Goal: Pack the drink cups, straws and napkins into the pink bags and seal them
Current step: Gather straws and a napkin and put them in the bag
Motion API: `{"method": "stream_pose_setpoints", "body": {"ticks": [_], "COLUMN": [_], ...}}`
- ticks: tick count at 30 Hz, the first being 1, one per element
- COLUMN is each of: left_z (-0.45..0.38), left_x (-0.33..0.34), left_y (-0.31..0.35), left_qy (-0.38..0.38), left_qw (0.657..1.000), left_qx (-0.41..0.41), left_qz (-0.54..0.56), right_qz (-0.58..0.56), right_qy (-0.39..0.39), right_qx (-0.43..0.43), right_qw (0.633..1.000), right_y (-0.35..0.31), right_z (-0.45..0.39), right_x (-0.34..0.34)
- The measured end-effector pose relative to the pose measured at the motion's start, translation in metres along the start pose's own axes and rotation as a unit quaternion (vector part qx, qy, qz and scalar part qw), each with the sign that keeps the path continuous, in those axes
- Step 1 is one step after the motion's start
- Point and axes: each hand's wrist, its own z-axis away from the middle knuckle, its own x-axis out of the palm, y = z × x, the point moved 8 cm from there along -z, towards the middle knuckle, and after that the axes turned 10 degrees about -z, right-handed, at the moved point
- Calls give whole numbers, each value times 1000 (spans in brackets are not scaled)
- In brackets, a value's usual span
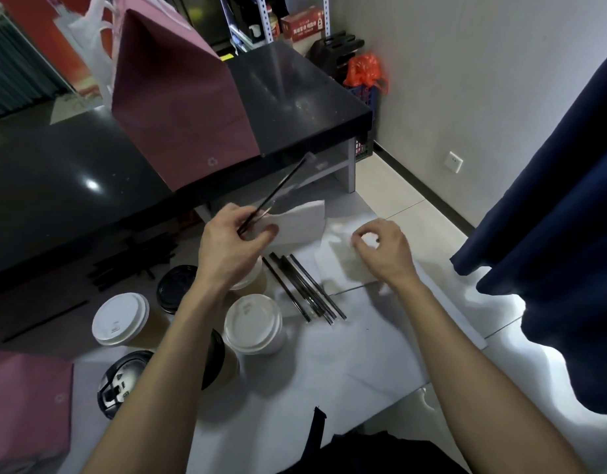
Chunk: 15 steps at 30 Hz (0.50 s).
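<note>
Your left hand (233,234) grips one black plastic-wrapped straw (278,193) together w/ a folded white paper napkin (295,224), thumb and fingers curled round both. The straw slants up and away from that hand toward the tall pink paper bag (179,107), its far tip just short of the bag's bottom corner. The bag stands on the black glossy counter (295,97).

Your right hand (380,248) is right of the left hand, near but apart, fingers curled, fingertips pinching at the white napkin sheets (336,258) lying on the white marbled table (363,354).

Just below-right of the left hand a bundle of wrapped black straws (305,289) lies flat on the table. Below the left hand and wrist: two white-lidded paper cups (252,323) (120,318), plus a black-lidded cup (175,285) to the wrist's left and another black-lidded cup (124,381) further toward you. One more cup sits under the forearm, mostly hidden.

Far lower-left of the left hand, a second pink bag (25,405) lies at the frame's corner. Loose dark straws (131,261) are piled left of the hand in shadow; count unclear.
</note>
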Motion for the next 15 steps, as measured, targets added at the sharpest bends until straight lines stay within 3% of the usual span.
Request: {"method": "stream_pose_setpoints", "body": {"ticks": [3,6,12,15], "left_z": [-3,-2,-13,-19], "left_x": [-1,4,7,7], "left_y": [8,22,32,31], "left_qy": [-73,-136,-138,-132], "left_qw": [996,986,986,988], "left_qx": [53,93,81,68], "left_qz": [-15,-4,-37,-33], "right_qz": [-157,-239,-269,-323], "right_qy": [4,-22,-114,-172], "right_qx": [83,67,95,134], "right_qw": [984,968,952,921], "right_y": [-11,-42,-76,-84], "right_z": [-14,-24,-12,2], "right_x": [-13,-14,13,25]}}
